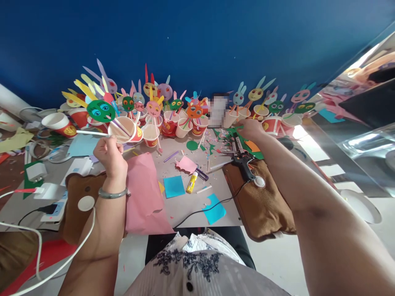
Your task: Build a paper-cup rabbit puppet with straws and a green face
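Note:
My left hand (108,152) is closed at the lower rim of a red and white paper cup (138,134), whose open mouth tilts towards me. A green paper face (101,111) with yellow ears leans out of this cup on purple strips. One white paper stick (92,132) runs leftward from beside my fingers. At the back right, my right hand (252,130) reaches in front of a cup (243,113) with a yellow rabbit face (256,94). Its fingers are bent together among green paper scraps; what they hold, if anything, is hidden.
Several cups with paper animal faces line the blue wall (197,45). A black glue gun (243,164) rests by a brown cushion (262,197). Pink paper (145,193), blue squares (173,186), a glue stick (191,182) and scraps lie in front. Cables and a power strip (57,207) lie left.

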Motion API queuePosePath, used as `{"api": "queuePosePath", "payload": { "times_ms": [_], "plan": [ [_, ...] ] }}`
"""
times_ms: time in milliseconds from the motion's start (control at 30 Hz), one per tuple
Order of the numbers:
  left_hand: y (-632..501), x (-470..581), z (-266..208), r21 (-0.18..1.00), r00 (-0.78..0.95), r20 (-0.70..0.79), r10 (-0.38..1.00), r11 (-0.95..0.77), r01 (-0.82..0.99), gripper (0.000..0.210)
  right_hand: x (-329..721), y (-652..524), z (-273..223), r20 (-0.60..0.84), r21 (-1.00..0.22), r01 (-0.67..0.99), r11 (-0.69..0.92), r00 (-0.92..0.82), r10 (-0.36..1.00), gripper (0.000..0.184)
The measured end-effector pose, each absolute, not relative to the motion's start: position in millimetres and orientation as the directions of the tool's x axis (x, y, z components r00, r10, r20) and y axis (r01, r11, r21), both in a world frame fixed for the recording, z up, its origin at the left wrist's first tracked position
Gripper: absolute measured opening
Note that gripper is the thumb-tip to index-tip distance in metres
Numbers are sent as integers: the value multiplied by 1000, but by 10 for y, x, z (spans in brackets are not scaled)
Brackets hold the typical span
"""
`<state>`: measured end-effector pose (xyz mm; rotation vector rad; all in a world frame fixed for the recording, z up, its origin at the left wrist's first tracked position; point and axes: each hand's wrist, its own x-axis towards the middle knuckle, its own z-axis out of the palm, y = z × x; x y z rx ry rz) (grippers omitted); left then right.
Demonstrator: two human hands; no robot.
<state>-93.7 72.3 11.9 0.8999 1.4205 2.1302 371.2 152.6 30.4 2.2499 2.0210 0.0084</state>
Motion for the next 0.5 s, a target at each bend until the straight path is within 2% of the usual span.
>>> {"api": "queuePosePath", "payload": {
  "times_ms": [167,300,400,500],
  "plan": [
    [712,-917,143,931,-705,261,659,-366,3,36,3575,1523,163,-183,94,992,-88,104,978,38],
    [709,-916,139,926,-703,263,660,-378,-9,39,3448,1526,80,-330,-30,997,71,-77,941,37],
    [710,-920,133,925,-698,264,666,-379,-12,39,3477,1602,82,-247,-137,985,103,-135,960,40],
    [714,-921,134,930,-701,258,664,-366,-4,38,3592,1711,94,-125,-121,992,44,-59,990,39]
  ]
}}
